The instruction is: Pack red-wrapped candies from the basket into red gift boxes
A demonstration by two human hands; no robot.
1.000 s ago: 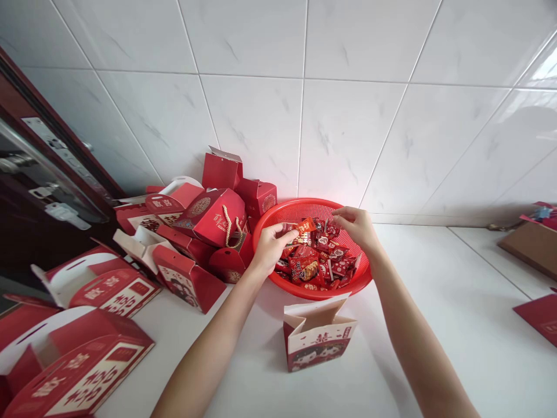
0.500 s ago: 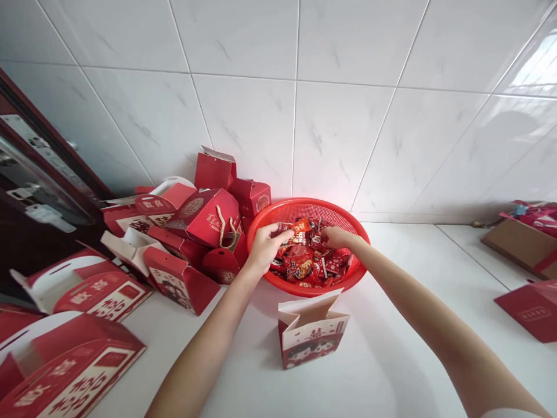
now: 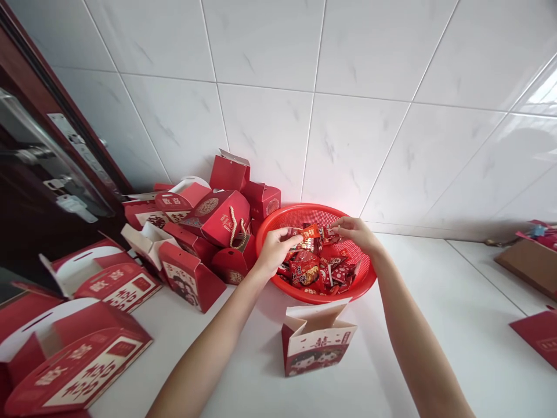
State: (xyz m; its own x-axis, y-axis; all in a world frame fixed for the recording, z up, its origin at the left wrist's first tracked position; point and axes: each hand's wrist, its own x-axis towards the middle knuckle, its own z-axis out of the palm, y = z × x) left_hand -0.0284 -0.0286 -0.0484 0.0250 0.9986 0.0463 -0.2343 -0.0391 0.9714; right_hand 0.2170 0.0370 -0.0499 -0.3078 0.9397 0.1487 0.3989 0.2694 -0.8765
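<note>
Your right hand [image 3: 359, 235] has risen off the candies [image 3: 304, 270], palm down, grip unclear; left hand [image 3: 274, 249] pinches packets [image 3: 310, 232]; one basket [image 3: 313, 207], one front box [image 3: 319, 353].

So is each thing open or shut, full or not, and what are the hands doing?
Left hand: pinching wrapped sweets, an orange one among them
Right hand: fingers bent over the basket; grip unclear
Red basket: partly filled
Sweets in it: wrapped, heaped loosely
Small front box: upright, top open, bottom hidden
Rope-handled box: tilted
</note>
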